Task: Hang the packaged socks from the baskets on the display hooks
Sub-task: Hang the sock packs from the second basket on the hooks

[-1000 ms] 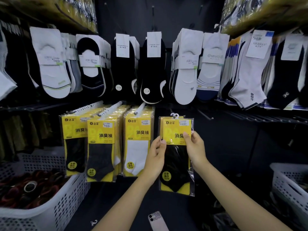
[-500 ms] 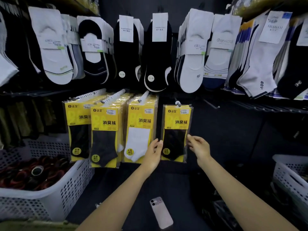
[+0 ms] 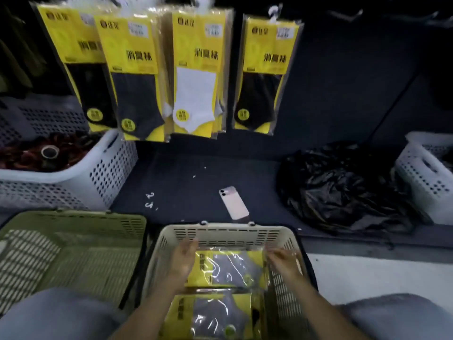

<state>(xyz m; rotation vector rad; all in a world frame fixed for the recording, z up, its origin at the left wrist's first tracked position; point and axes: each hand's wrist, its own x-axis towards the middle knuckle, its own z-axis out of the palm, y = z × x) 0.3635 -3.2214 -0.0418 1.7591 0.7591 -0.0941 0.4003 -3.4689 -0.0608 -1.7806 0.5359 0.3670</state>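
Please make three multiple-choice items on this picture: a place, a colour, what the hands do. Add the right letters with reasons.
1. Where is the phone?
A. in the beige basket
B. on the dark floor beyond it
C. in a hand

2. Sock colour in the third hanging pack from the left?
A. white
B. red
C. green

3. The left hand and right hand are:
A. hooking a pack
B. at a sock pack inside the beige basket
C. on the knees

Answers:
1 B: it lies on the floor, outside the basket.
2 A: the sock is plainly white.
3 B: they touch its side edges.
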